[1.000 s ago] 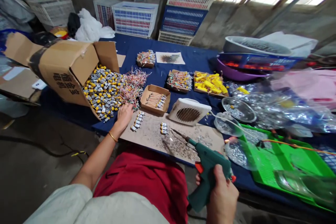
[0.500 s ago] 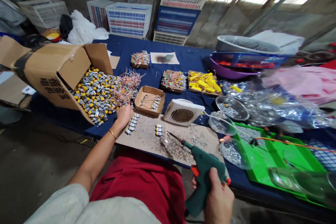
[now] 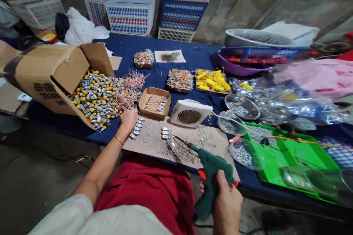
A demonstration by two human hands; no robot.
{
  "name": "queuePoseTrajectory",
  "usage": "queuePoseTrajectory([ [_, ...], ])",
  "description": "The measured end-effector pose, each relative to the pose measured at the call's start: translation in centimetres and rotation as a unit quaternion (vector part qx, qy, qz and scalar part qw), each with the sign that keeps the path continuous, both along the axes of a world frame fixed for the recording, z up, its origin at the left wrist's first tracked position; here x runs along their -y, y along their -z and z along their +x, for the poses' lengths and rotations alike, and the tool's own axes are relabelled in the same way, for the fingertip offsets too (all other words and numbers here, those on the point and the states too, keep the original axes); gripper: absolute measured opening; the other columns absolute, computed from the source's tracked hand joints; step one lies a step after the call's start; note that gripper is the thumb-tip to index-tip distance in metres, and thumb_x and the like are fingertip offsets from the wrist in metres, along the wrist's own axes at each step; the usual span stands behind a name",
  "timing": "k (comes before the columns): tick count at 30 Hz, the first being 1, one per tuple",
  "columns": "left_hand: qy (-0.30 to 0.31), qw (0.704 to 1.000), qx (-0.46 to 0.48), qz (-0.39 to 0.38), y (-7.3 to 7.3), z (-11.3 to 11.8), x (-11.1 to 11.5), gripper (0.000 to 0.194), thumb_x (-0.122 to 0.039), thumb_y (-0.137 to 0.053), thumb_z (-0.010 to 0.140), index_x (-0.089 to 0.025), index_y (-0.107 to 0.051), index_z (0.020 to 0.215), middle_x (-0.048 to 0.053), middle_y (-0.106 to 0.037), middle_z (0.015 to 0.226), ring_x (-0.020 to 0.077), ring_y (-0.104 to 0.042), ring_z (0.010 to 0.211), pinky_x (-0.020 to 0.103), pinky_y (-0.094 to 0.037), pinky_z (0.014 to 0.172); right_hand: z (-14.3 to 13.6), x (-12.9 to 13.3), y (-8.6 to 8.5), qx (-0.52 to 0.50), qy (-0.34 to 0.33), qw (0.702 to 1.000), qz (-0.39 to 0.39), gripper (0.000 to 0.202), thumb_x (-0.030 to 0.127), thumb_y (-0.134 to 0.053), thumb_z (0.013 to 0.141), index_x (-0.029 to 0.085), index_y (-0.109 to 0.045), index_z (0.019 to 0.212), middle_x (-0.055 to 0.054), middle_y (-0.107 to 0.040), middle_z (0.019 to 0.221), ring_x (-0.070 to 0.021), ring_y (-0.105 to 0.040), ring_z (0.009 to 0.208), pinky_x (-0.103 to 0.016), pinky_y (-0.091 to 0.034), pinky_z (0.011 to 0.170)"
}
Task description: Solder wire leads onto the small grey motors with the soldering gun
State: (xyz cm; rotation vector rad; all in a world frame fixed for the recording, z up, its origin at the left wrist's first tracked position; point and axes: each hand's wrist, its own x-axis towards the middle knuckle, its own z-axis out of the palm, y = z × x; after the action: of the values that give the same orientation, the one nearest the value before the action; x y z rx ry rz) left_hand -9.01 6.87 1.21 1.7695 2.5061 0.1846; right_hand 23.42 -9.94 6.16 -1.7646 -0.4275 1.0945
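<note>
Green with an orange trigger [image 3: 202, 173], the soldering gun [image 3: 217, 166] fills the right hand [image 3: 228, 201]; the left hand [image 3: 128, 120]: I cannot tell.

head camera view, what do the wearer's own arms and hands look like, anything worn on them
The left hand is ungloved, with a thin gold-coloured bangle around the wrist. Its forearm is bare up to a loose, pale greyish sleeve with no visible markings. The right hand is also ungloved; its sleeve is out of view.
</note>
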Motion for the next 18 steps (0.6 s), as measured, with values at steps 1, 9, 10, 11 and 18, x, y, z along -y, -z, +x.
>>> queuePoseTrajectory([
  [1, 0.001, 1.000, -0.001, 0.000, -0.1, 0.0, -0.1, 0.032, -0.030, -0.043, 0.096, -0.009, -0.063, 0.110, 0.022, -0.070, 0.100, 0.0308, -0.069, 0.095, 0.039, -0.052, 0.081, 0.1, 0.0, 0.1, 0.000, 0.002, 1.000, -0.005, 0.067, 0.066, -0.076, 0.060, 0.007, -0.070, 0.091, -0.006, -0.064, 0.051, -0.0254, -0.064, 0.049, -0.033, -0.051, 0.043],
  [9, -0.005, 1.000, 0.001, -0.001, -0.7, 0.1, 0.1, 0.035, -0.024, -0.036, 0.097, -0.009, -0.066, 0.107, 0.022, -0.070, 0.099, 0.0304, -0.069, 0.097, 0.039, -0.051, 0.083, 1.0, 0.2, 1.1, 0.021, -0.024, 0.999, 0.004, 0.063, 0.067, -0.071, 0.066, 0.009, -0.069, 0.090, -0.007, -0.065, 0.053, -0.0246, -0.062, 0.047, -0.032, -0.047, 0.039],
  [10, -0.009, 1.000, 0.000, 0.006, -0.8, 0.1, 0.2, 0.036, -0.027, -0.036, 0.098, -0.010, -0.066, 0.107, 0.022, -0.070, 0.099, 0.0304, -0.069, 0.096, 0.040, -0.051, 0.083, 1.1, 0.2, 1.1, 0.020, -0.026, 0.999, 0.004, 0.062, 0.068, -0.071, 0.066, 0.009, -0.068, 0.088, -0.008, -0.065, 0.053, -0.0244, -0.062, 0.046, -0.032, -0.047, 0.040],
  [11, -0.010, 1.000, -0.002, 0.009, -0.9, 0.0, 0.2, 0.037, -0.031, -0.037, 0.098, -0.011, -0.066, 0.108, 0.021, -0.070, 0.099, 0.0305, -0.069, 0.096, 0.040, -0.051, 0.083, 1.2, 0.2, 1.1, 0.019, -0.026, 0.999, 0.003, 0.062, 0.068, -0.071, 0.066, 0.010, -0.067, 0.087, -0.008, -0.065, 0.053, -0.0240, -0.061, 0.046, -0.031, -0.046, 0.039],
  [18, 0.025, 0.999, 0.015, -0.024, -1.1, 0.2, -1.0, 0.030, -0.022, -0.045, 0.094, -0.008, -0.070, 0.102, 0.024, -0.070, 0.101, 0.0331, -0.067, 0.102, 0.039, -0.051, 0.083, 0.9, -0.1, 0.5, 0.020, -0.030, 0.999, 0.008, 0.066, 0.068, -0.073, 0.063, 0.009, -0.067, 0.092, -0.005, -0.064, 0.053, -0.0230, -0.062, 0.048, -0.031, -0.049, 0.042],
])
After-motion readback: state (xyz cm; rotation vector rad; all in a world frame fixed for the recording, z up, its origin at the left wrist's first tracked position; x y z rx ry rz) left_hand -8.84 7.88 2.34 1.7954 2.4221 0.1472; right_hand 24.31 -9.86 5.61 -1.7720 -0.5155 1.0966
